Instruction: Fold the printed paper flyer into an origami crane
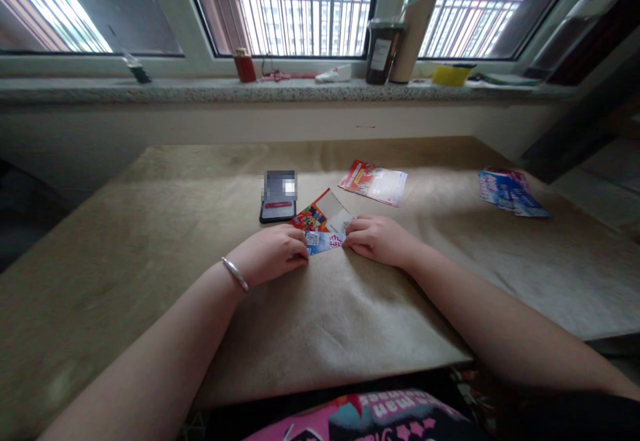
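Between my two hands lies a small blue and white printed card (324,242) with a QR code on it. My left hand (280,249), with a silver bangle at the wrist, pinches its left end. At the right end, the closed fingers of my right hand (375,238) grip the same card. Just behind it a red and white printed leaflet (323,213) lies at a slant, partly covered by the card and my fingers. A dark phone (279,209) rests flat beyond my left hand, its screen partly blurred.
Farther back on the brown-covered table (165,228) are red and white leaflets (375,181). A fanned pile of blue leaflets (513,191) lies at the far right. On the windowsill stand a red bottle (245,65), a dark jar (383,52) and a yellow item (451,75).
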Available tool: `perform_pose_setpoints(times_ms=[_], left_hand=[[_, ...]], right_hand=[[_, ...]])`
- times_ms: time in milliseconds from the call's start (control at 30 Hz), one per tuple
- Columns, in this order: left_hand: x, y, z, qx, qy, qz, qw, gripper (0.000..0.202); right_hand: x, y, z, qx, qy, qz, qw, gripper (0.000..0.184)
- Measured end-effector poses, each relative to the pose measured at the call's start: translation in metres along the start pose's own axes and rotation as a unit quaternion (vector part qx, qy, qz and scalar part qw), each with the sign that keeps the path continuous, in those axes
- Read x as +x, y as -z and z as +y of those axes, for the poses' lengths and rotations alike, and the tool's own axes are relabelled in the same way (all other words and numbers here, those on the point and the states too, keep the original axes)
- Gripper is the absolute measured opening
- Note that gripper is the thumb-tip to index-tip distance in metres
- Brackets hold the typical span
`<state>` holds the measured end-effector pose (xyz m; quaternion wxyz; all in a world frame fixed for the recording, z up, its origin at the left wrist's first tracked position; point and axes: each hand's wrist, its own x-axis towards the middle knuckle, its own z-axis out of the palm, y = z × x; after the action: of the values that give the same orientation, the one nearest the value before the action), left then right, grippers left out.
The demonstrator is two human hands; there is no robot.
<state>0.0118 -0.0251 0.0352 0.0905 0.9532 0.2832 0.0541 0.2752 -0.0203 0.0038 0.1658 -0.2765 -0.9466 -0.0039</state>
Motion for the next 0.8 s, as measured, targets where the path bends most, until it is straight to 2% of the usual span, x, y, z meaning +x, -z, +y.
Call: perform_pose_setpoints(times_ms=[200,467,800], left_hand=[[-0.002,0.002,-0.002,-0.039,-0.014,0.008,0.999,0.014],[-0.003,0.004,-0.002,-0.054,0.024,-0.020,0.998,0.011],[-0.006,0.004,-0.003,-0.051,0.029,-0.008,0.998,0.012]], right_hand=[[-0.002,0.000,0.002,0.007,-0.001,0.003,1.000,0.022],[-0.006,0.004,0.006,-0.001,-0.013,-0.006,1.000,0.021],[-0.014,0.016,0.013,0.010,-0.047,-0.026,0.999,0.021]])
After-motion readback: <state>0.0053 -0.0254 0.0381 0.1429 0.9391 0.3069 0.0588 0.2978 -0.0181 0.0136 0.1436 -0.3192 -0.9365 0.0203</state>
